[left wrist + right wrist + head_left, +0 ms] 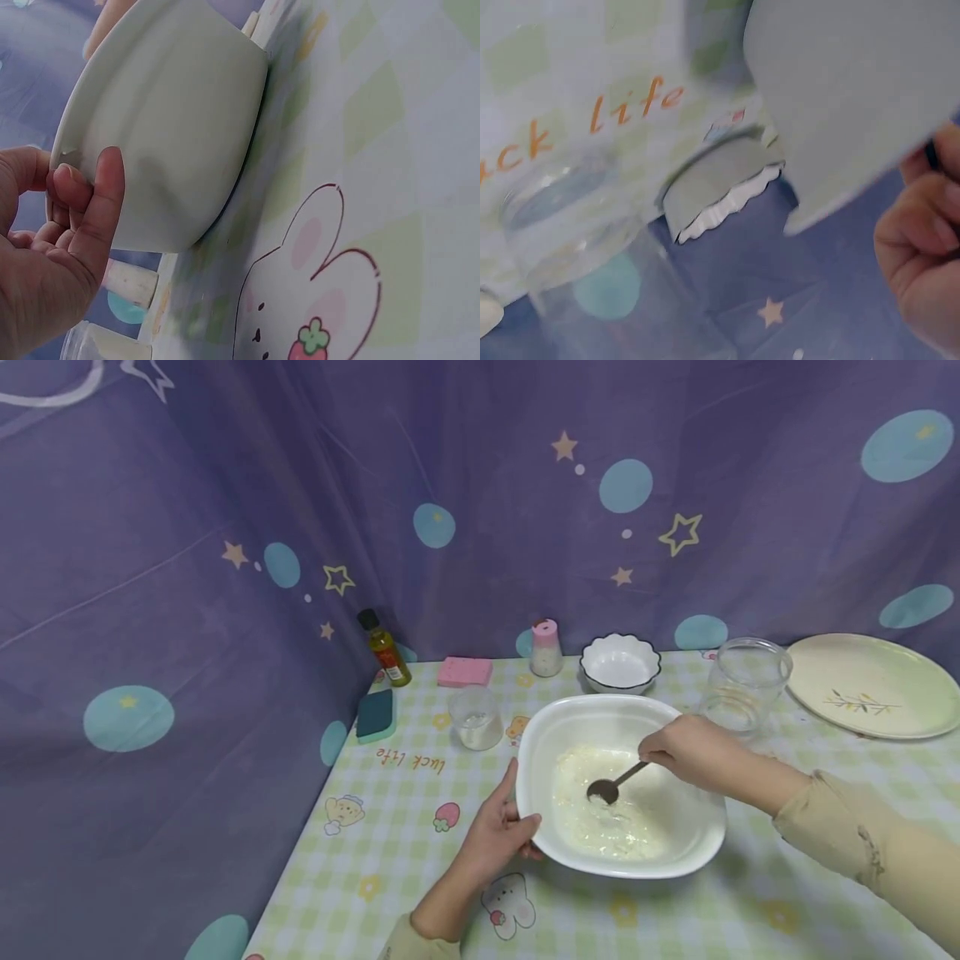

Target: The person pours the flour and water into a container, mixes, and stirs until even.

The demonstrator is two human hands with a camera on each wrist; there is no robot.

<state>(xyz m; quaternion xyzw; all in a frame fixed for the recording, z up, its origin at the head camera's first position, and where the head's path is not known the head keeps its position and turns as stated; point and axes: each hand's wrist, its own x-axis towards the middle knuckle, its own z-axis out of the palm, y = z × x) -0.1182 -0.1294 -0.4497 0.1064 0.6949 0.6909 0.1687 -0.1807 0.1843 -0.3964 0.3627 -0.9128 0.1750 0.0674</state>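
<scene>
Closest to the person, at about 6 o'clock, the left hand grips the near left rim of the big white bowl. The thumb curls over the edge, and the other fingers look tucked under it. This hand keeps the bowl from sliding.

The bowl sits in the middle of the checked tablecloth. Inside is a pale, wet white mix, spread over the bottom.

From 3 o'clock comes the right hand. Its fingers are curled tight round the handle of a spoon. The round end of the spoon is down in the mix.

I think this is the stirring step, with one hand holding and one hand mixing. The next move should be slow circles with the spoon, low in the bowl, so nothing splashes out. The left hand should hold on firmly.

Past the bowl at 11 o'clock is a small clear cup. At 1 o'clock stands a big glass jar. Further back at 12 o'clock sits a little white bowl with a wavy edge, and a pink-topped shaker. A pink sponge, a green sponge and an oil bottle are at 10 o'clock. A pale plate lies far off at 2 o'clock.
</scene>
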